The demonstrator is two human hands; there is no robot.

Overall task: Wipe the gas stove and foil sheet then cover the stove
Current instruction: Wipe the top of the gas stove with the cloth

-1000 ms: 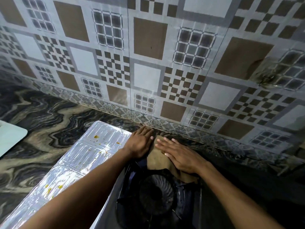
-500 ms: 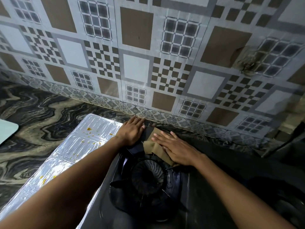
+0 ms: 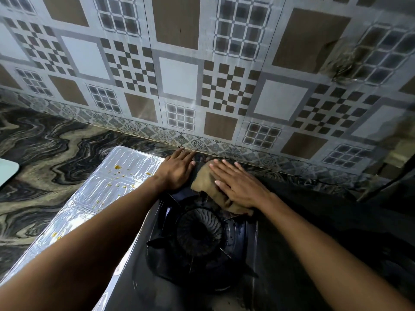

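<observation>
A dark gas stove (image 3: 271, 265) fills the lower middle, with a round black burner (image 3: 198, 235) under a pan support. A silver foil sheet (image 3: 94, 194), spotted with yellow food bits, lies along the stove's left side. My right hand (image 3: 238, 185) lies flat, fingers spread, pressing a brown cloth (image 3: 203, 182) onto the stove's back edge behind the burner. My left hand (image 3: 177, 170) rests flat, palm down, on the stove's back left corner beside the foil, holding nothing.
A patterned tile wall (image 3: 179, 77) rises just behind the stove. Dark marbled countertop (image 3: 49, 158) stretches to the left, with a pale object's corner (image 3: 6, 171) at the far left edge. A dark object (image 3: 390, 185) stands at the right.
The view has shifted, so hands and stove sit higher in frame. My right hand with the cloth has slid slightly along the stove's back edge. The left hand stays planted.
</observation>
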